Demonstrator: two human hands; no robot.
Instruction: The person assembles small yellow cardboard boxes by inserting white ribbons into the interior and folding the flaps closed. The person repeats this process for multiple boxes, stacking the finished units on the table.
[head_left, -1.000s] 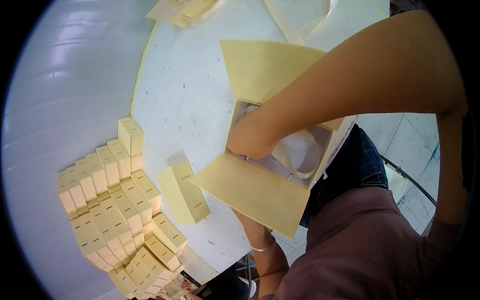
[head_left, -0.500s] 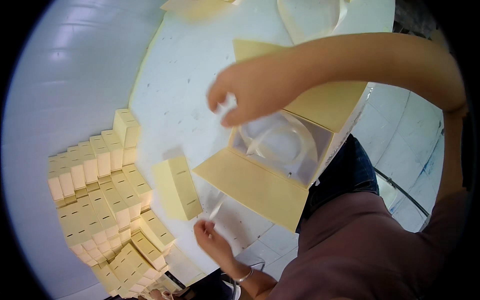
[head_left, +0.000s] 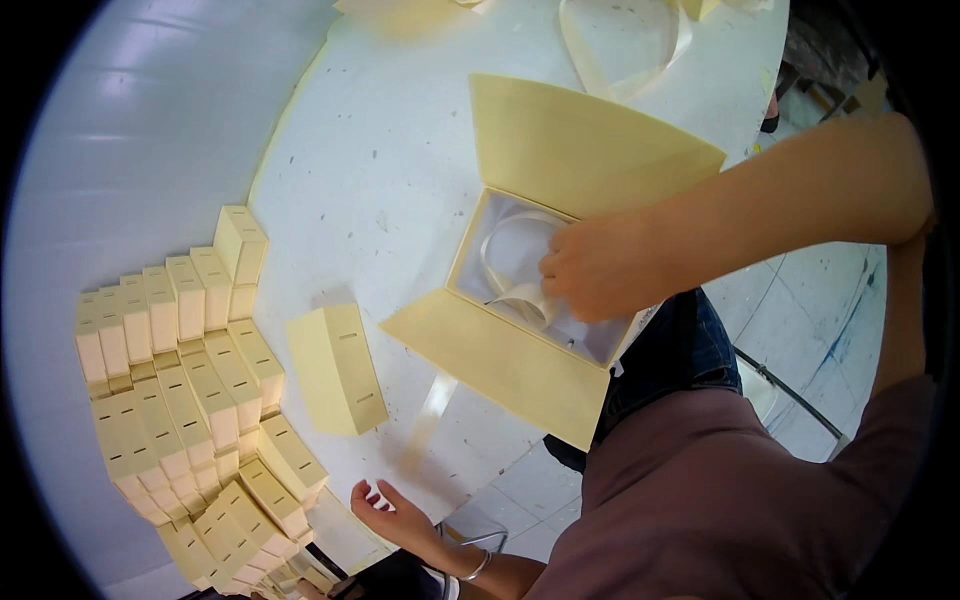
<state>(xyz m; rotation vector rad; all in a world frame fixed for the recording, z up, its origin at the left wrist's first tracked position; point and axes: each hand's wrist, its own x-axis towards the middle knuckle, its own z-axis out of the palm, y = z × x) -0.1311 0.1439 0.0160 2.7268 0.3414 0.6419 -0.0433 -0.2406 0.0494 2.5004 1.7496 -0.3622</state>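
Left hand (head_left: 392,514) hovers empty, fingers loosely curled, by the near edge of the desk (head_left: 365,190); right hand (head_left: 605,268) reaches into the open box (head_left: 508,366), its grip on the pale ribbon (head_left: 524,296) unclear. An uneven tug could crease the loop.

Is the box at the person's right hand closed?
No, the box has both flaps spread apart, with pale ribbon visible inside.
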